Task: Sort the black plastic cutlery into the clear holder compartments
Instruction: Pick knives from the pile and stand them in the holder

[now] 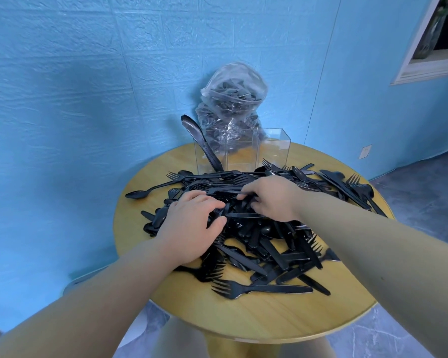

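A heap of black plastic forks, knives and spoons (277, 244) covers the round wooden table (243, 319). My left hand (192, 226) lies on the heap's left part, its thumb and fingers curled round a black knife (243, 215). My right hand (272, 197) is in the middle of the heap, its fingers curled round black cutlery pieces. At the table's far edge stands the clear holder (243, 151) with three compartments. Black knives (199, 138) lean in its left compartment. The middle and right compartments look see-through, with nothing black inside.
A clear plastic bag (233, 99) with more black cutlery stands behind the holder against the blue wall. A lone spoon (140, 193) lies at the table's left edge and a fork (256, 289) near the front. Grey floor lies to the right.
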A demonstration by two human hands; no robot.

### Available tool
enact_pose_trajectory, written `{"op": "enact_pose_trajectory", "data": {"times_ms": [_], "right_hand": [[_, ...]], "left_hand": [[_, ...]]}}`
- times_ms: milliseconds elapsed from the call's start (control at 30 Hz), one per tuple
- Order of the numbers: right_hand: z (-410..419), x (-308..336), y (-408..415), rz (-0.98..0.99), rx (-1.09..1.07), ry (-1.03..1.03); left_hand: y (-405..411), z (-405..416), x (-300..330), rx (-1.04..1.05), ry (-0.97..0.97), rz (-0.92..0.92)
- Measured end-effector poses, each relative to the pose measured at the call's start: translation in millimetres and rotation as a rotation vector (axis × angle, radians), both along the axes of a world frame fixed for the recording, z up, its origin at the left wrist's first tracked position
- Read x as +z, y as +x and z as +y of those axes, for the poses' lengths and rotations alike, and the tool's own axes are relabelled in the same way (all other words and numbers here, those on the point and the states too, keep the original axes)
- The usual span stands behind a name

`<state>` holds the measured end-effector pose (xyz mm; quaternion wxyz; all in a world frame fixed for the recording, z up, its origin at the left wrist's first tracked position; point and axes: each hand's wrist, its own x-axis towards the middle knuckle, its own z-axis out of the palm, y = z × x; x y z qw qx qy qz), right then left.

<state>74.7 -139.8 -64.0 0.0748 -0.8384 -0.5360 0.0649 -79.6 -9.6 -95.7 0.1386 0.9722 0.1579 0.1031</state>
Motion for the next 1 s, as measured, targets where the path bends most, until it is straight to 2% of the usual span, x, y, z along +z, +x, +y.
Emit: {"op": "enact_pose_trajectory", "data": {"times_ms": [167,367,467,567,800,1000], "right_hand": [[14.4,-1.9,2.2,-0.082,0.055,-0.067],[8.7,-9.4,-3.7,-0.093,0.082,0.119],[6.7,-9.6,-8.9,-0.066,0.091,0.217],[6.0,-9.4,-13.3,-0.069,0.095,0.241],[-12.5,-12.1,4.5,-0.117,-0.09,0.222],[-16.5,-8.5,8.7,-0.021,-0.21,0.306]], "left_hand": [[-2.1,10.7,-5.1,0.011,0.016,-0.014],[-2.3,10.8,-0.2,0.006,-0.013,-0.102],[3.9,4.9,4.7,-0.031,0.033,-0.133],[9.7,-2.1,9.5,-0.002,0.022,-0.148],[8.8,7.2,17.3,0.134,-0.081,-0.193],[-4.1,22.8,27.7,0.234,-0.151,-0.273]]}}
